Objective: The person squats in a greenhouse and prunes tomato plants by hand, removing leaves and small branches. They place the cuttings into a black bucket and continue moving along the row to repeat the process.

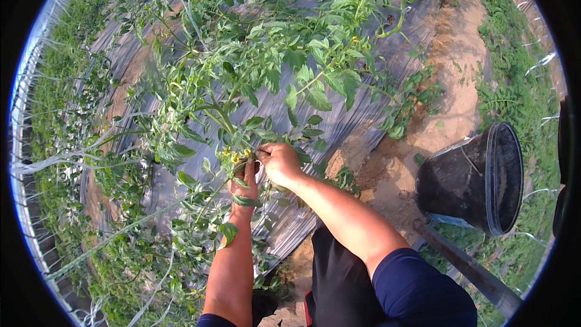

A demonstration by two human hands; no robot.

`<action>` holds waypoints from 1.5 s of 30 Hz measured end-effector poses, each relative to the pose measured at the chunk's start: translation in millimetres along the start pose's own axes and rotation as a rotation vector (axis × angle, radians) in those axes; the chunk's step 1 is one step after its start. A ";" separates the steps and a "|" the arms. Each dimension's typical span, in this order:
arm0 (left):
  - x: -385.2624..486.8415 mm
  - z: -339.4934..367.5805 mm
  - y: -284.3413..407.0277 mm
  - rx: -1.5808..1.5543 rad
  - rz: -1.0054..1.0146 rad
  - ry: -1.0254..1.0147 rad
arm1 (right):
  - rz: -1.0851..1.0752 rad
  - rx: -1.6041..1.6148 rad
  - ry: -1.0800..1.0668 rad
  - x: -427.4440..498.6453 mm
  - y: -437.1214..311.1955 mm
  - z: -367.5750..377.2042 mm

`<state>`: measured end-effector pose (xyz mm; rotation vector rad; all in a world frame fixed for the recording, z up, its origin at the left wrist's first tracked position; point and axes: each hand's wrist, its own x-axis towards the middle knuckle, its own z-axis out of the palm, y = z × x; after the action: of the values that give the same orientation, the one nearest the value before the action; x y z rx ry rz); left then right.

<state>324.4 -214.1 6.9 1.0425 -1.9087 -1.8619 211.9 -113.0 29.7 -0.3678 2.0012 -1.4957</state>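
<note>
A tomato plant (227, 118) with yellow flowers (236, 153) leans across the silver-grey plastic mulch film (281, 100) in front of me. My left hand (245, 176) is raised to its stem just below the flowers, thumb upward, partly covered by leaves. Close beside it, touching or almost touching, is my right hand (279, 162). Its thumb and forefinger are pinched together at the stem, right of the flowers. What exactly lies between those fingertips is too small to make out.
A black plastic bucket (458, 181) rests tilted on the soil at right, beside a metal pipe (472, 270). White twine (184, 0) rises from the plants, and a green cord (118, 236) crosses at lower left. More tomato rows (513, 68) run along both sides.
</note>
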 end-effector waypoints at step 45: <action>9.7 -11.5 -72.6 0.111 0.294 -0.054 | -0.398 -0.642 -0.092 -28.8 -31.3 8.1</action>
<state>346.6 -222.6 -63.3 0.7003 -2.0871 -1.6508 235.1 -113.5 66.2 -1.1301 2.3886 -0.9709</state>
